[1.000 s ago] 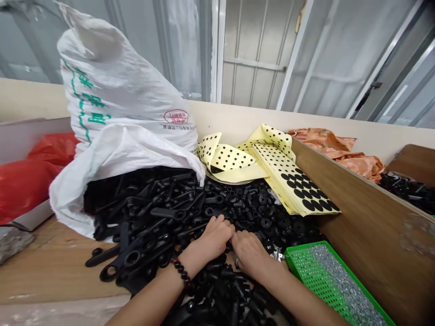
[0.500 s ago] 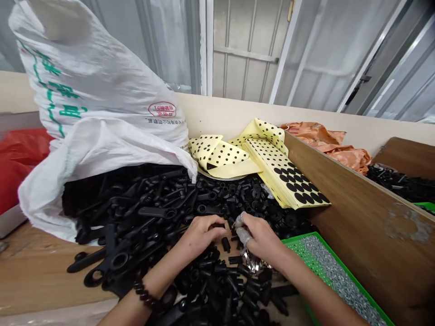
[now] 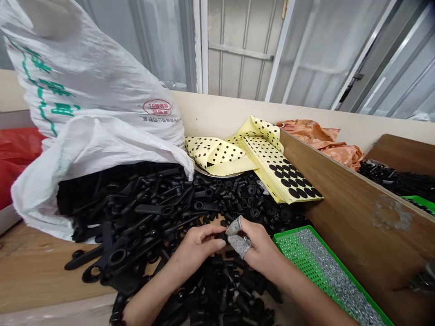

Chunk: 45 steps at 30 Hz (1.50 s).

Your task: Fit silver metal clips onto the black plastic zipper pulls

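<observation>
Seen from the head camera, the left hand [image 3: 197,244] and right hand [image 3: 260,249] met over a pile of black plastic parts [image 3: 159,203], both pinching 1 small black part [image 3: 221,236] between their fingertips. 2 right fingers wore grey covers [image 3: 239,245]. A green tray [image 3: 288,246] lay just beside the right hand, and a white sack [image 3: 84,113] slumped behind the pile.

We see a pale wooden workbench [image 3: 37,271], backed by a low cream-coloured board [image 3: 210,113] and split on the right by a brown wooden divider [image 3: 340,194] that runs slantwise toward the back. Behind the board we find grey ribbed metal panels [image 3: 238,59] set between white frame bars [image 3: 199,45], with translucent glazing [image 3: 163,40] to their left. We note soft, even daylight across the bench.
</observation>
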Tool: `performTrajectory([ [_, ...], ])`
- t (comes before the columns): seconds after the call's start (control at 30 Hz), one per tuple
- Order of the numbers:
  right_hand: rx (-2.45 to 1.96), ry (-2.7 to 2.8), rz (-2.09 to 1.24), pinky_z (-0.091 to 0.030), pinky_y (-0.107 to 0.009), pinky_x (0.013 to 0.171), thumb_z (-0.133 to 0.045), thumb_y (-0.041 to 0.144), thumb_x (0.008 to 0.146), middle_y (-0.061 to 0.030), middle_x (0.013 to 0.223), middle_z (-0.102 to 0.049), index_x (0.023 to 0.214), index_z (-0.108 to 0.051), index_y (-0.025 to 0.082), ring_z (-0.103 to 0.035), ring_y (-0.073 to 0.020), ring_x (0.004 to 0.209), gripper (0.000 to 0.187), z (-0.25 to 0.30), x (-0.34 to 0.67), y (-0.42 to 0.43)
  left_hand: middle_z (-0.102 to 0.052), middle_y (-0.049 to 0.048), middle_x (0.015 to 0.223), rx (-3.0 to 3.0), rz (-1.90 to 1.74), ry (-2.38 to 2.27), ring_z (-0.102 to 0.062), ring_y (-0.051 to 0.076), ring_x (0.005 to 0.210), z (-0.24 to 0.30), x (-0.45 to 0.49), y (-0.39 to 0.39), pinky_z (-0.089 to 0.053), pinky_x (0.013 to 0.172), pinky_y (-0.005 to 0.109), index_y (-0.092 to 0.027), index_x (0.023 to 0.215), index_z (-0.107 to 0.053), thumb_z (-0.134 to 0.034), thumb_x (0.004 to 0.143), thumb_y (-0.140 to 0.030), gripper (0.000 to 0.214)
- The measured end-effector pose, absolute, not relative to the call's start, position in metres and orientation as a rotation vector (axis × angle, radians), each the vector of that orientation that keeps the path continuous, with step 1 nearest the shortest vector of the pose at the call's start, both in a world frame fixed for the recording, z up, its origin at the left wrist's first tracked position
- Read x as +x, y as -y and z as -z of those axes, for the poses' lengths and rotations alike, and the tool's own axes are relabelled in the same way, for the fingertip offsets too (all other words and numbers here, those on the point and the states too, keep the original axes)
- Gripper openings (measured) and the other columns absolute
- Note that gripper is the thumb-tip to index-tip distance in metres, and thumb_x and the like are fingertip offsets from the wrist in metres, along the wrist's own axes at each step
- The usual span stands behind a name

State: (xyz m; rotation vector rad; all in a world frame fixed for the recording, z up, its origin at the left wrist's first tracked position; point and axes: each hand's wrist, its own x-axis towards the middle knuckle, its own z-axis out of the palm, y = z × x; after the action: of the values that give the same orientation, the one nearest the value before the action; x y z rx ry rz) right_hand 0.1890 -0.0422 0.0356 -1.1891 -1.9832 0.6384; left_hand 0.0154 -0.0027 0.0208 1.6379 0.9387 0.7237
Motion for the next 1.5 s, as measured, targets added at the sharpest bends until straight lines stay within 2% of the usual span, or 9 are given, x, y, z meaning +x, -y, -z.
performTrajectory([
  [0.1, -1.256, 2.022, -0.688, -0.033, -0.021, 0.057, -0.042, 0.014, 0.083, 0.0029, 0.071, -0.05, 0.081, -0.044, 0.019, -0.043, -0.0105, 0.062, 0.006, -0.036, 0.191, 0.046, -0.068, 0.0024, 0.083, 1.792, -0.781, -0.902, -0.06, 0.017, 0.074, -0.023, 0.013, 0.011, -0.047, 0.07, 0.027, -0.019, 0.094, -0.07, -0.058, 0.072, -0.019, 0.025],
  [0.23, -1.36, 2.212, -0.498, -0.03, -0.023, 0.057, -0.037, 0.008, 0.08, 0.0021, 0.072, -0.047, 0.078, -0.042, 0.019, -0.041, -0.0117, 0.062, 0.013, -0.037, 0.195, 0.056, -0.069, 0.0026, 0.091, 1.887, -0.809, -0.893, -0.061, 0.018, 0.082, -0.022, 0.008, 0.022, -0.046, 0.077, 0.027, -0.02, 0.096, -0.068, -0.055, 0.076, -0.019, 0.024],
  [0.43, -1.351, 2.404, -0.393, -0.03, -0.024, 0.058, -0.036, 0.003, 0.074, 0.0002, 0.075, -0.049, 0.079, -0.042, 0.019, -0.043, -0.0131, 0.064, 0.018, -0.035, 0.195, 0.063, -0.067, -0.0003, 0.074, 1.831, -0.76, -0.96, -0.056, 0.013, 0.059, -0.014, 0.003, 0.03, -0.046, 0.056, 0.021, -0.02, 0.097, -0.067, -0.054, 0.078, -0.024, 0.023],
  [0.6, -1.446, 2.449, -0.419, -0.034, -0.025, 0.059, -0.04, 0.009, 0.076, -0.0014, 0.076, -0.052, 0.079, -0.043, 0.018, -0.046, -0.0143, 0.066, 0.011, -0.038, 0.192, 0.071, -0.069, 0.0012, 0.081, 1.87, -0.74, -0.939, -0.06, 0.016, 0.07, -0.012, 0.0, 0.036, -0.048, 0.065, 0.023, -0.021, 0.094, -0.068, -0.054, 0.079, -0.028, 0.022],
  [0.77, -1.387, 2.437, -0.492, -0.039, -0.026, 0.079, -0.039, 0.006, 0.07, -0.008, 0.095, -0.056, 0.09, -0.048, 0.016, -0.05, -0.0183, 0.089, 0.024, -0.043, 0.189, 0.09, -0.07, 0.0007, 0.086, 1.795, -0.745, -0.943, -0.063, 0.018, 0.082, -0.015, -0.002, 0.048, -0.048, 0.073, 0.022, -0.023, 0.092, -0.069, -0.053, 0.08, -0.029, 0.021],
  [0.97, -1.422, 2.382, -0.579, -0.041, -0.028, 0.081, -0.04, 0.006, 0.067, -0.009, 0.095, -0.057, 0.091, -0.051, 0.015, -0.051, -0.02, 0.09, 0.029, -0.038, 0.193, 0.1, -0.069, -0.0009, 0.079, 1.664, -0.73, -0.971, -0.061, 0.014, 0.065, -0.016, 0.0, 0.059, -0.048, 0.053, 0.017, -0.024, 0.094, -0.069, -0.055, 0.079, -0.03, 0.021],
  [1.07, -1.412, 2.392, -0.596, -0.041, -0.03, 0.082, -0.039, 0.004, 0.066, -0.009, 0.095, -0.057, 0.093, -0.051, 0.015, -0.051, -0.0205, 0.09, 0.032, -0.033, 0.195, 0.101, -0.069, -0.0012, 0.073, 1.694, -0.79, -0.921, -0.062, 0.014, 0.064, -0.015, 0.002, 0.063, -0.05, 0.057, 0.018, -0.023, 0.091, -0.069, -0.054, 0.08, -0.027, 0.019],
  [1.3, -1.373, 2.107, -0.936, -0.041, -0.025, 0.076, -0.037, 0.013, 0.083, -0.0029, 0.086, -0.056, 0.086, -0.051, 0.019, -0.051, -0.0166, 0.085, 0.015, -0.031, 0.191, 0.108, -0.067, 0.0018, 0.095, 2.083, -1.013, -0.799, -0.063, 0.015, 0.088, -0.009, -0.001, 0.072, -0.048, 0.077, 0.017, -0.023, 0.1, -0.063, -0.055, 0.081, -0.014, 0.022],
  [1.5, -1.372, 2.036, -0.99, -0.039, -0.024, 0.074, -0.034, 0.012, 0.086, -0.0017, 0.085, -0.053, 0.082, -0.048, 0.019, -0.049, -0.015, 0.083, 0.016, -0.021, 0.187, 0.109, -0.064, 0.0045, 0.097, 2.237, -1.037, -0.718, -0.062, 0.014, 0.088, -0.004, -0.008, 0.076, -0.048, 0.077, 0.018, -0.021, 0.105, -0.06, -0.053, 0.082, -0.009, 0.027],
])
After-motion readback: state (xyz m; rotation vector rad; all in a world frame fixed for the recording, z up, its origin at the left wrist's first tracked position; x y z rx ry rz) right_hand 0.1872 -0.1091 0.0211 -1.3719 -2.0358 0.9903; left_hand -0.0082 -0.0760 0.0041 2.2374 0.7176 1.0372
